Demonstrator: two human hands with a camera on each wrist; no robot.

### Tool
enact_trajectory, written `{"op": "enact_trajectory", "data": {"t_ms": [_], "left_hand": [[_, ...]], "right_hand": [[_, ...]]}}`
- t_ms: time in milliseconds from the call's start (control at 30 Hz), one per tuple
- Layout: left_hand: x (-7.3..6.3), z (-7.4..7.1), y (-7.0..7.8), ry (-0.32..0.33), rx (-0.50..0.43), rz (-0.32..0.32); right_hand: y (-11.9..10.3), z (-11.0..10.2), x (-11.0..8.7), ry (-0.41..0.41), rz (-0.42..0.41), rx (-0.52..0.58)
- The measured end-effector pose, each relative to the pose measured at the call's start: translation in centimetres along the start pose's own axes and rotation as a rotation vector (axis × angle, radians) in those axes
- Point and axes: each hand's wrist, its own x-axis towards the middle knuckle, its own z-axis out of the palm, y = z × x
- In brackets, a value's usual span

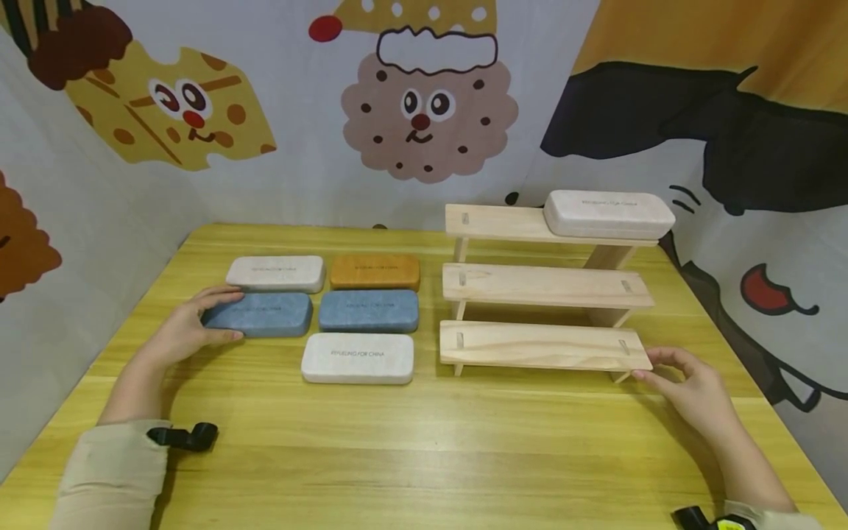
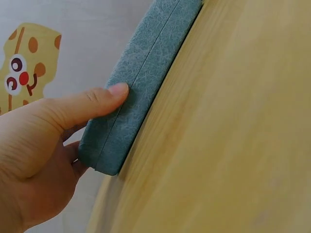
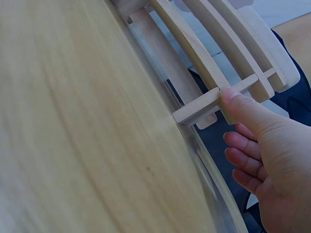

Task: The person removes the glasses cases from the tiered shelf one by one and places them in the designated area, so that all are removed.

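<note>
My left hand grips the left end of a blue glasses case lying on the table. In the left wrist view the thumb presses the long side of that case, across its seam, with the other fingers mostly hidden behind it. On the right, a three-tier wooden display stand stands on the table. My right hand pinches the right end of its lowest shelf, thumb at the front corner. In the right wrist view the thumb lies against the shelf edge and several fingers curl below it.
Beside the held case lies a second blue case. Behind are a white case and an orange case; another white case lies in front. One more white case sits on the stand's top shelf. A cartoon-printed cloth hangs behind the table.
</note>
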Motion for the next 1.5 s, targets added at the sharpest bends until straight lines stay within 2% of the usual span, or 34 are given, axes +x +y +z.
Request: {"op": "enact_trajectory", "data": {"t_ms": [300,633,933,1233,1500], "left_hand": [[-0.3,-0.9,1.6,0.009,0.007,-0.047],[-0.4,-1.3,4.1,0.091,-0.003,-0.051],[-0.1,-0.8,7.8,0.2,0.014,0.002],[0.0,0.4,11.4,0.259,-0.027,0.096],[0.3,1.9,14.2,0.278,-0.045,0.163]], "right_hand": [[0.1,-0.1,0.0,-0.005,-0.004,0.003],[0.0,0.0,-0.1,-0.009,-0.011,0.014],[0.1,0.0,0.0,-0.005,-0.01,0.01],[0.1,-0.1,-0.1,-0.002,-0.005,0.008],[0.2,0.0,0.0,0.001,-0.013,-0.008]]}}
